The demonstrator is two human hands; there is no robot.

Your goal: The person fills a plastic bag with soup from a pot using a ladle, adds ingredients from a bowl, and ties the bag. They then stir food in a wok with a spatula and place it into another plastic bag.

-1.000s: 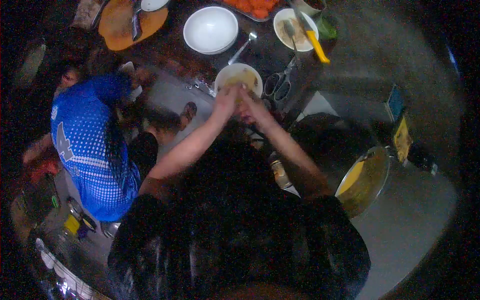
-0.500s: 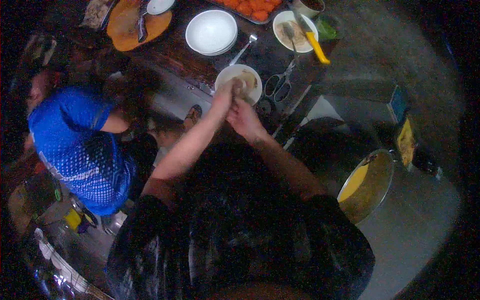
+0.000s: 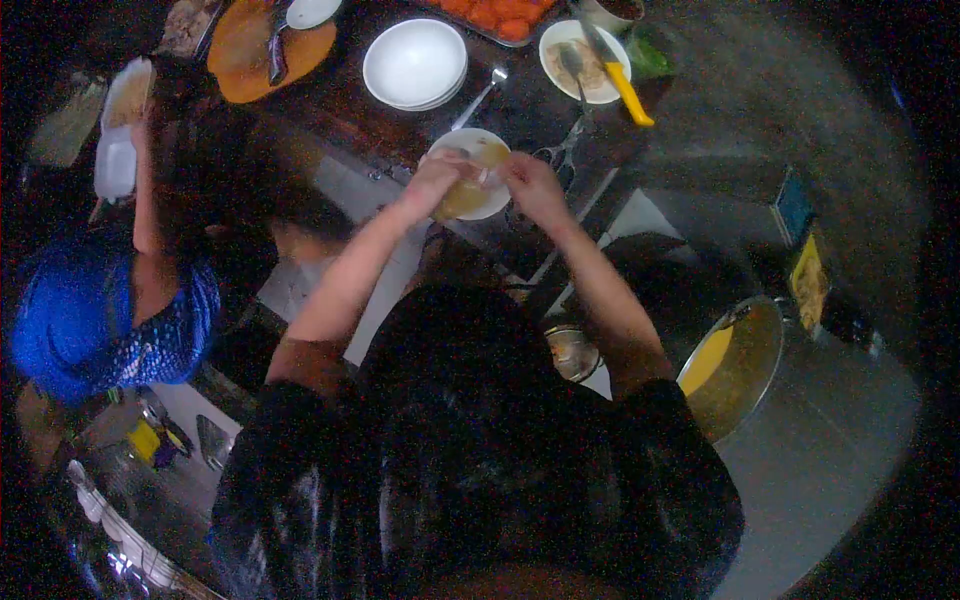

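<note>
A white bowl (image 3: 488, 208) with yellowish liquid sits under my hands at the near edge of the dark table. My left hand (image 3: 436, 184) reaches over its left side, fingers curled inward above the liquid; what they grip is blurred. At the right rim, my right hand (image 3: 537, 191) has its fingers pinched together. A small pale bit shows between the two hands, too smeared to name. Just behind the bowl lies a metal spoon (image 3: 480, 99). Scissors (image 3: 562, 158) lie to the right, partly hidden behind my right hand.
Stacked white bowls (image 3: 415, 62), a tray of orange food (image 3: 500, 18), a bowl with a yellow-handled knife (image 3: 629, 92) and a wooden board (image 3: 240, 70) stand farther back. A large pot (image 3: 745, 370) is at right. A person in blue (image 3: 100, 310) at left reaches toward a white foam box (image 3: 118, 160).
My hands, together over the bowl before, have moved apart to its left and right sides. The person in blue has shifted left and stretched an arm to the foam box.
</note>
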